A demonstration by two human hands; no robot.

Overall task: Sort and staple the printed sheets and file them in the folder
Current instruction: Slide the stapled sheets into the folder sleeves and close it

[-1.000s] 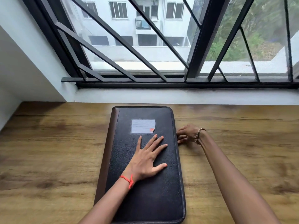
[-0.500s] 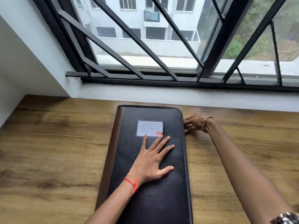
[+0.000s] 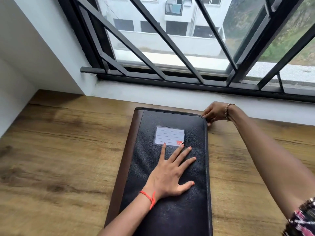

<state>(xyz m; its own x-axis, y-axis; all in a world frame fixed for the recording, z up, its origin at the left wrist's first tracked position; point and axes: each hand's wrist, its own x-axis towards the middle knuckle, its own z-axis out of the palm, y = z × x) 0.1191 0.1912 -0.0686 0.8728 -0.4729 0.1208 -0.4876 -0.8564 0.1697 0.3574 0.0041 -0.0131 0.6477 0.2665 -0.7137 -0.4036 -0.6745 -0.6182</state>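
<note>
Left hand [image 3: 167, 176], fingers splayed flat, presses the folder [image 3: 180, 218]; right hand [image 3: 215, 113] fingers seemingly pinch its far corner.

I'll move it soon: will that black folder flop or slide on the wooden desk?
Probably stiff: the folder lies flat under the left hand. Its grained surface likely resists sliding. The right hand pinches its far corner, so it might open when lifted.

There is one folder [image 3: 187, 210], one label [image 3: 169, 136] and one bench [image 3: 59, 159]. There is one left grip [image 3: 167, 178] and one right grip [image 3: 214, 113], two in all. The wrists carry one thread [image 3: 150, 198] and one bracelet [image 3: 227, 111]. There is one window [image 3: 170, 40] and one sleeve [image 3: 301, 220].
</note>
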